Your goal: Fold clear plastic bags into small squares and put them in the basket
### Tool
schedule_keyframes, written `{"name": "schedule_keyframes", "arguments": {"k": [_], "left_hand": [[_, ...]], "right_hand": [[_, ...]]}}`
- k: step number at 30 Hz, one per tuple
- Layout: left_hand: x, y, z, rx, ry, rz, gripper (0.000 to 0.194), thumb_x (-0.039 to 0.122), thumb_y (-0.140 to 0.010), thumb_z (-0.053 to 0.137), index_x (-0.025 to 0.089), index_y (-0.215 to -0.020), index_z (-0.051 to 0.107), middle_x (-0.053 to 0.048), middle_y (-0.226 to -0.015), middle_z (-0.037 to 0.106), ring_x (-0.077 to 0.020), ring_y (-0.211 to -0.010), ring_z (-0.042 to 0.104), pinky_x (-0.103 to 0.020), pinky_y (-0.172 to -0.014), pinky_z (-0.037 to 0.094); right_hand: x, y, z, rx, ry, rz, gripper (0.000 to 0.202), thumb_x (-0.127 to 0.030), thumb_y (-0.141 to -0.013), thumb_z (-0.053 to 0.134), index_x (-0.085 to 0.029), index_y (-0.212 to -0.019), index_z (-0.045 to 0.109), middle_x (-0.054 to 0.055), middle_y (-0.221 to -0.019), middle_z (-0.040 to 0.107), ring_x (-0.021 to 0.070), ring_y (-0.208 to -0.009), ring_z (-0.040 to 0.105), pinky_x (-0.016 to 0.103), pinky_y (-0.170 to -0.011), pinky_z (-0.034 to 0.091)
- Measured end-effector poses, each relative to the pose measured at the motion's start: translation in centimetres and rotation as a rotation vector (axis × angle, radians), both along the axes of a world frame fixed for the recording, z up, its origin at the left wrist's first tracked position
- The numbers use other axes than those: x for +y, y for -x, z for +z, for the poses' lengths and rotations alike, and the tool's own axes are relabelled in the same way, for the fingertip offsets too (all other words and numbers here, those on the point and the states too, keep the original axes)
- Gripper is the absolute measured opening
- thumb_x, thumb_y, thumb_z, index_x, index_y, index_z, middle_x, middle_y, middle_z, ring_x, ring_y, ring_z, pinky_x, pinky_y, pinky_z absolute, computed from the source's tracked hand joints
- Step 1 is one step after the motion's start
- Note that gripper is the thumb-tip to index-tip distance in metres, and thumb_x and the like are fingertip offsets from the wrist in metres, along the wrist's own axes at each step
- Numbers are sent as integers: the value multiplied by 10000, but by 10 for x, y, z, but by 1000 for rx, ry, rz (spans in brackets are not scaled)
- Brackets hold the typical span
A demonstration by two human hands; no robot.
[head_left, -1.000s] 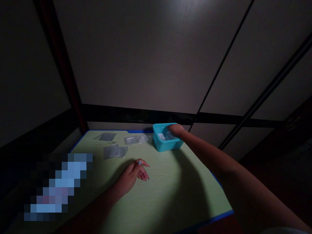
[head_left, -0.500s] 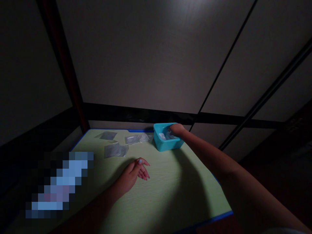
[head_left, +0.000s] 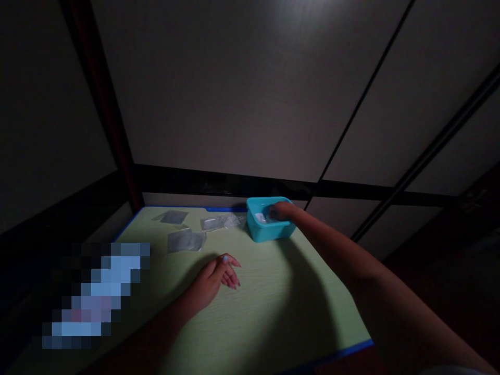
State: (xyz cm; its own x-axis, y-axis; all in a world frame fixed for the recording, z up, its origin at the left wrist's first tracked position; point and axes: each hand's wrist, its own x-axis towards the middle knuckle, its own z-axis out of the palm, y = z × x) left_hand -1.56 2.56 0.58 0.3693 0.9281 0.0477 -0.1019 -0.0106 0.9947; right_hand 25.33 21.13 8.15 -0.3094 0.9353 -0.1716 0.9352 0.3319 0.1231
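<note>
My right hand (head_left: pixel 283 210) reaches over the rim of a turquoise plastic basket (head_left: pixel 271 233), its fingers down inside. Clear plastic and a small whitish piece (head_left: pixel 260 217) show in the basket beside them. What those fingers hold, if anything, is too dark and hidden to make out. My left hand (head_left: pixel 220 276) rests above the near middle of the table, open and loosely curved, with nothing in it. Closest to it lies a clear flat plastic packet (head_left: pixel 186 241).
The pale green table (head_left: pixel 250 323) has a blue edge. Another flat packet (head_left: pixel 174 216) and a crumpled clear plastic packet (head_left: pixel 219 222) lie towards its back. Behind stands a large grey panelled surface (head_left: pixel 234 104). A pixelated patch covers the left side.
My right hand has shifted slightly down and left within the basket, and less clear plastic shows near it. My left hand and the packets have stayed put.
</note>
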Motion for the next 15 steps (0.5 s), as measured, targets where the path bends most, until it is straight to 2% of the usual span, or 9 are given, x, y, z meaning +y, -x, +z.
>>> {"name": "schedule_keyframes", "arguments": {"k": [2, 5, 9, 15], "left_hand": [[0, 0, 0, 7, 5, -2, 651, 759, -729, 402, 138, -835, 567, -45, -583, 655, -160, -532, 609, -287, -555, 472], [0, 0, 1, 9, 6, -3, 635, 746, -737, 409, 139, -831, 570, -44, -586, 657, -159, -535, 609, -286, -559, 472], [0, 0, 0, -3, 4, -7, 648, 759, -722, 413, 140, -827, 570, -45, -586, 656, -161, -537, 609, -286, -558, 473], [1, 0, -1, 6, 8, -8, 676, 779, -707, 404, 135, -823, 570, -58, -594, 655, -167, -543, 609, -293, -566, 470]], "right_hand": [[3, -1, -1, -15, 21, -2, 368, -374, -722, 668, -212, -1051, 684, 58, -1041, 678, 221, -925, 607, 251, -751, 430], [7, -2, -5, -31, 39, -28, 421, -305, -676, 705, -202, -1083, 667, 65, -1058, 671, 224, -918, 606, 247, -726, 432], [6, 0, -7, -37, 36, -54, 409, -219, -647, 705, -172, -1051, 667, 69, -1037, 670, 218, -890, 603, 234, -693, 428], [2, 4, -6, -16, 10, -99, 305, -199, -636, 698, -158, -938, 702, 61, -960, 687, 201, -837, 607, 220, -673, 430]]}}
